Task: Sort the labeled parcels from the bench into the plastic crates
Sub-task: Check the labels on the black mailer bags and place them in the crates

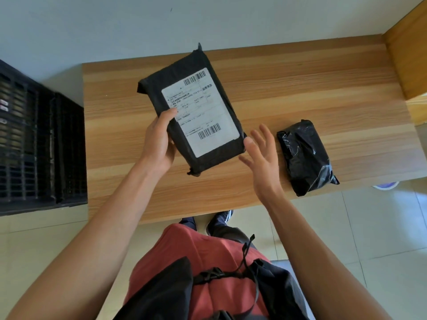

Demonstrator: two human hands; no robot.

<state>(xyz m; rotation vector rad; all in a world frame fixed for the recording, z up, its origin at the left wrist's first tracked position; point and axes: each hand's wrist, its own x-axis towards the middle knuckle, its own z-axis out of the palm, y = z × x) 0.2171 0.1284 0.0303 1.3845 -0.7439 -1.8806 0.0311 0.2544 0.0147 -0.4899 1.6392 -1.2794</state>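
Observation:
A flat black parcel (203, 107) with a large white shipping label faces up above the wooden bench (300, 93). My left hand (159, 142) grips its left edge, thumb on the label. My right hand (263, 158) hovers just right of the parcel's lower right corner with fingers spread, holding nothing. A smaller black plastic-wrapped parcel (305, 155) lies on the bench to the right, near the front edge. Black plastic crates (34, 144) stand on the floor at the left of the bench.
A wooden side panel (406, 54) rises at the bench's right end. The wall runs along the back. Pale floor tiles show below the front edge, with my shoes under the bench.

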